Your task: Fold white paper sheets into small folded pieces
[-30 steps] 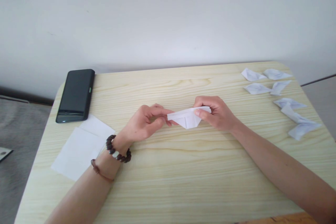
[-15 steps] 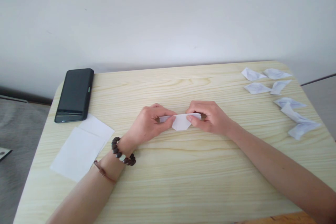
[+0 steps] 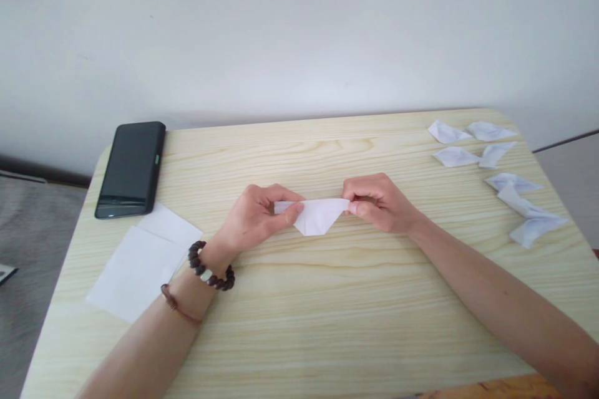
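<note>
A small folded white paper (image 3: 317, 218) is stretched between my two hands over the middle of the table. Its upper edge is straight and its lower part narrows to a short flat end. My left hand (image 3: 257, 215) pinches it near the left end, thumb in front and fingers behind. At the right tip, my right hand (image 3: 381, 204) grips the paper between thumb and curled fingers. A dark beaded bracelet and a thin brown cord circle my left wrist.
Several folded white paper pieces (image 3: 486, 131) lie at the table's right side. Flat white paper sheets (image 3: 135, 274) overlap at the left, beside my left forearm. A black phone (image 3: 131, 168) rests at the far left. Behind the wooden table (image 3: 299, 324) stands a pale wall (image 3: 299, 31).
My right hand has shifted slightly right to the paper's tip, and my left hand slightly left. More of the paper's front now shows between them.
</note>
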Tool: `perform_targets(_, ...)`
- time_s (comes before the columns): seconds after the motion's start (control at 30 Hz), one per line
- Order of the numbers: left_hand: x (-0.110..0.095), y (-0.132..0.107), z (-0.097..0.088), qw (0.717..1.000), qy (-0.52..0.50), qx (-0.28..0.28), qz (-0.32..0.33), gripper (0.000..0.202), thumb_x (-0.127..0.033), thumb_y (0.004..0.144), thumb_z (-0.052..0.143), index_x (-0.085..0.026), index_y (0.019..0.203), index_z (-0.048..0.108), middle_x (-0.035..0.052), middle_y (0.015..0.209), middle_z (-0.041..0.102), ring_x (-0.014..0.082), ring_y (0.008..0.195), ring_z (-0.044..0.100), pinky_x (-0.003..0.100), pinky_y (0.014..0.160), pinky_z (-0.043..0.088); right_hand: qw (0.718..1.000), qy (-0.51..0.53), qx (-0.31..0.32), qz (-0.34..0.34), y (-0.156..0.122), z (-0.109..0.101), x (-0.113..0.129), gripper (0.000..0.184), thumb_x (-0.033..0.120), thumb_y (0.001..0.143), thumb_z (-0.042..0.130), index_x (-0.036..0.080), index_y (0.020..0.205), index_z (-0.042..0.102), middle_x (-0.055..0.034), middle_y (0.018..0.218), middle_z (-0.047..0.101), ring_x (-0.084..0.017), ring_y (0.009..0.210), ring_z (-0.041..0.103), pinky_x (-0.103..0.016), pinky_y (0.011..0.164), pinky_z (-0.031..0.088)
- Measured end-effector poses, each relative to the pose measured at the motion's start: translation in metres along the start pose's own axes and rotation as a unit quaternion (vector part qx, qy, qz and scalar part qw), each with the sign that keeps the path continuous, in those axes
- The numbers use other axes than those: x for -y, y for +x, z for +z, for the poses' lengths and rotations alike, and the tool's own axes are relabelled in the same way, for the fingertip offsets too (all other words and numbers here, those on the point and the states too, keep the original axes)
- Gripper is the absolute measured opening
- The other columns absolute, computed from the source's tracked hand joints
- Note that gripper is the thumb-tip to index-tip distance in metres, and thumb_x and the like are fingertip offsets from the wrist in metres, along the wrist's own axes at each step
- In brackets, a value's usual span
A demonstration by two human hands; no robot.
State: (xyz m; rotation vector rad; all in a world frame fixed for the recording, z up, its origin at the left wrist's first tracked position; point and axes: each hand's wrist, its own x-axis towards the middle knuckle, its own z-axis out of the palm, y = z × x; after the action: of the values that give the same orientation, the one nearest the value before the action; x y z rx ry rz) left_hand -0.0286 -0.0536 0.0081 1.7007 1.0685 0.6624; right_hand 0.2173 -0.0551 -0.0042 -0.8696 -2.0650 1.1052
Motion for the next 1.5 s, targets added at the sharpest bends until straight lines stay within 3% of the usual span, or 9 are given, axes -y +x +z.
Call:
perform_targets(0.2, -0.001, -0.001, 0.002, 1.0, 0.023, -0.016, 0.006, 0.018, -0.031, 0.08, 0.062, -0.016, 0.075, 0.072, 0.0023, 0.067, 0.069, 0.0134, 0.058, 0.059, 0.022, 0.049, 0.044, 1.0, 0.012, -0.021, -0.005, 0.001, 0.005, 0.005, 0.013, 0.029, 0.084, 0.052, 0.017, 0.083, 0.058, -0.0001, 0.07, 0.056, -0.011, 0.061, 0.049, -0.024, 0.055, 0.038)
perform_targets(0.33, 0.0, 0.0, 0.006, 0.999, 0.033, -0.022, 0.006, 0.017, -0.031, 0.079, 0.066, -0.016, 0.078, 0.073, 0.0021, 0.069, 0.071, 0.0128, 0.057, 0.06, 0.021, 0.047, 0.043, 0.997, -0.058, -0.05, -0.01, 0.002, 0.011, 0.004, 0.013, 0.027, 0.086, 0.059, 0.017, 0.078, 0.06, 0.002, 0.064, 0.056, -0.008, 0.054, 0.047, -0.02, 0.05, 0.035)
perform_targets(0.43, 0.003, 0.001, 0.008, 0.995, 0.053, -0.062, 0.059, 0.013, -0.03, 0.081, 0.067, -0.018, 0.084, 0.073, 0.0025, 0.077, 0.072, 0.0143, 0.067, 0.064, 0.023, 0.056, 0.048, 0.988, -0.105, -0.104, -0.035, 0.002, 0.013, 0.002, 0.008, 0.023, 0.087, 0.06, 0.018, 0.081, 0.062, 0.0008, 0.068, 0.061, -0.008, 0.055, 0.05, -0.021, 0.05, 0.038)
perform_targets(0.53, 0.007, 0.001, 0.007, 0.973, 0.105, -0.126, 0.161, 0.007, -0.023, 0.083, 0.067, -0.02, 0.086, 0.073, 0.0041, 0.086, 0.071, 0.0157, 0.08, 0.065, 0.027, 0.071, 0.052, 0.975, -0.136, -0.153, -0.091, 0.002, 0.014, -0.001, 0.004, 0.019, 0.088, 0.06, 0.02, 0.09, 0.063, -0.0034, 0.083, 0.067, -0.011, 0.068, 0.059, -0.023, 0.06, 0.047)
perform_targets(0.63, 0.01, 0.001, 0.005, 0.945, 0.184, -0.158, 0.221, 0.009, -0.02, 0.085, 0.065, -0.022, 0.088, 0.073, 0.0038, 0.087, 0.068, 0.0141, 0.078, 0.062, 0.027, 0.07, 0.051, 0.96, -0.184, -0.163, -0.137, 0.0, 0.016, -0.004, 0.012, 0.013, 0.087, 0.06, 0.021, 0.095, 0.064, -0.0051, 0.09, 0.069, -0.014, 0.082, 0.063, -0.027, 0.072, 0.051)
perform_targets(0.83, 0.013, 0.002, -0.001, 0.877, 0.355, -0.12, 0.302, 0.01, -0.019, 0.086, 0.063, -0.023, 0.09, 0.072, 0.0025, 0.082, 0.067, 0.0141, 0.075, 0.057, 0.028, 0.067, 0.047, 0.921, -0.331, -0.143, -0.146, 0.0, 0.016, -0.008, 0.012, 0.013, 0.087, 0.06, 0.022, 0.09, 0.067, -0.0028, 0.092, 0.071, -0.016, 0.082, 0.06, -0.033, 0.075, 0.046)
perform_targets(0.97, 0.017, 0.002, 0.0, 0.865, 0.403, -0.093, 0.285, 0.011, -0.021, 0.088, 0.061, -0.021, 0.093, 0.071, 0.0037, 0.087, 0.069, 0.0161, 0.079, 0.058, 0.03, 0.07, 0.047, 0.918, -0.364, -0.121, -0.105, 0.002, 0.017, -0.006, 0.009, 0.017, 0.087, 0.06, 0.02, 0.086, 0.069, -0.0031, 0.089, 0.071, -0.019, 0.084, 0.059, -0.035, 0.074, 0.042)
perform_targets(1.5, 0.018, 0.001, 0.001, 0.905, 0.363, -0.104, 0.196, 0.017, -0.029, 0.091, 0.058, -0.017, 0.088, 0.07, 0.0037, 0.084, 0.069, 0.0154, 0.076, 0.062, 0.028, 0.071, 0.049, 0.928, -0.346, -0.138, 0.005, 0.002, 0.017, -0.008, 0.016, 0.032, 0.091, 0.058, 0.019, 0.084, 0.062, -0.0038, 0.084, 0.063, -0.02, 0.083, 0.055, -0.035, 0.077, 0.038)
